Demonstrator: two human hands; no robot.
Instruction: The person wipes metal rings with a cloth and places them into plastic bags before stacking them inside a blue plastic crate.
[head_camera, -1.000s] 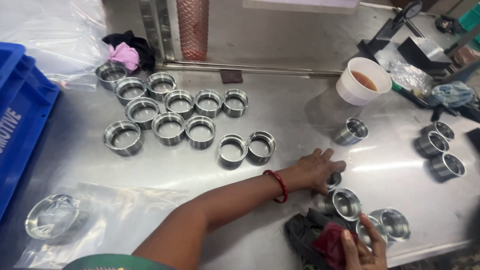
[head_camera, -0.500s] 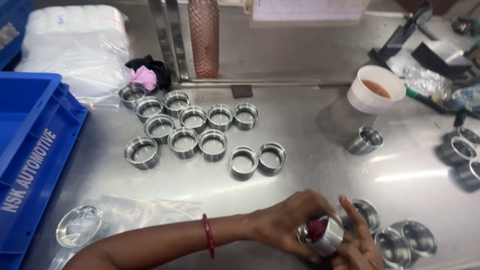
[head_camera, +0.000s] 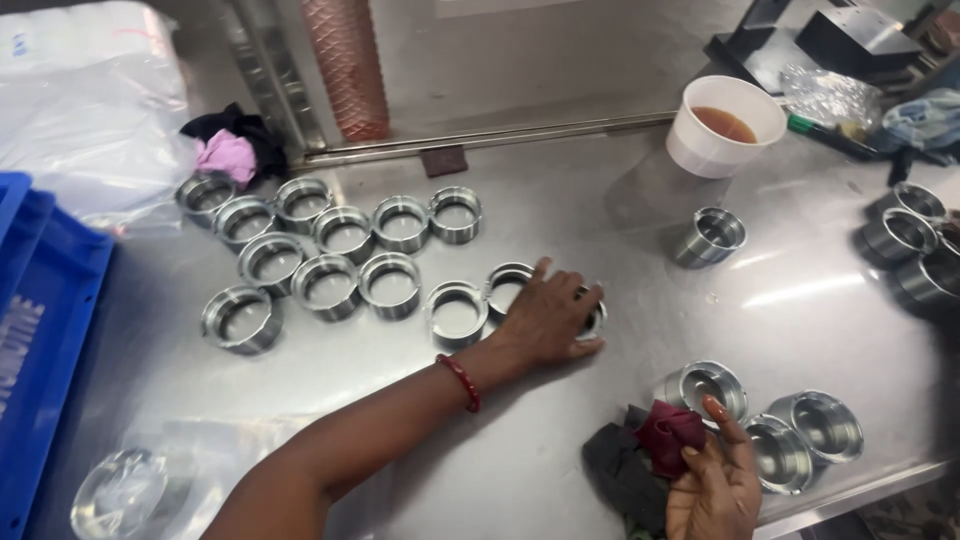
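Observation:
My left hand (head_camera: 548, 318), with a red bangle at the wrist, reaches across the steel table (head_camera: 560, 190) and grips a metal ring (head_camera: 597, 320), set down at the right end of a row of like rings (head_camera: 457, 312). Most of that ring is hidden under my fingers. My right hand (head_camera: 715, 485) is at the bottom edge and holds a dark red cloth (head_camera: 668, 436) bunched with a grey cloth (head_camera: 620, 480). Just right of it stand three metal cups (head_camera: 808, 425).
Several more rings (head_camera: 330, 250) lie in rows at the left. A single metal cup (head_camera: 712, 236) stands mid-table, a white tub of brown liquid (head_camera: 725, 125) behind it. More cups (head_camera: 905, 235) sit at the right edge. A blue crate (head_camera: 45, 330) is left, with plastic bags (head_camera: 80, 90) behind it.
My left hand has carried the ring from beside my right hand up and left to the row of rings. The cloth has stayed in my right hand.

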